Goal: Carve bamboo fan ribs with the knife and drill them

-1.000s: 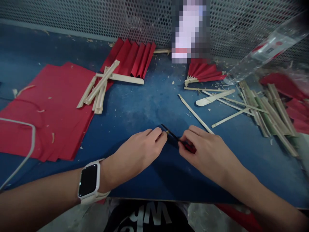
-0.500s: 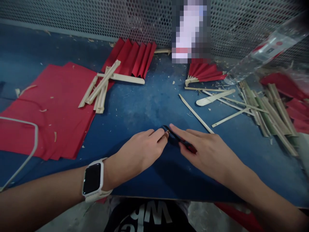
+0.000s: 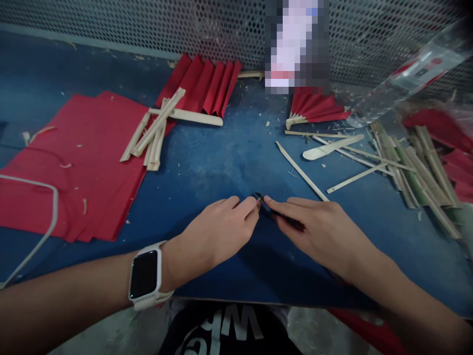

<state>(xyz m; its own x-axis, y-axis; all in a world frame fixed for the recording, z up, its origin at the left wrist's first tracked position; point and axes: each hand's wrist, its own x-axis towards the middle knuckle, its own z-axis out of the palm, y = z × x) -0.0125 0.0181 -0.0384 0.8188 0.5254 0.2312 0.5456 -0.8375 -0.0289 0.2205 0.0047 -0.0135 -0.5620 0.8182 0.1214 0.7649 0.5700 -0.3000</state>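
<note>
My right hand [image 3: 318,231] is closed around a dark craft knife [image 3: 291,220], its index finger lying along the knife's back. The blade points left and reaches the fingertips of my left hand [image 3: 218,231]. The fingers of that left hand are pinched together, and a tiny pale tip shows between them at the blade; the rest of what they hold is hidden. Just beyond the right hand lies a thin bamboo stick [image 3: 301,170]. A flat, spoon-shaped bamboo piece [image 3: 321,151] rests farther right among several thin strips.
Red paper sheets [image 3: 84,167] lie left, with split bamboo pieces [image 3: 157,133] on their edge. Pleated red paper [image 3: 207,86] and a small red fan [image 3: 316,108] lie toward the perforated metal panel [image 3: 140,29]. Right are a plastic bottle [image 3: 410,79] and bamboo strips [image 3: 417,167].
My right hand has shifted slightly, bringing its index fingertip closer to the left fingers. The knife has turned a little and less of its blade shows. The left hand has barely moved.
</note>
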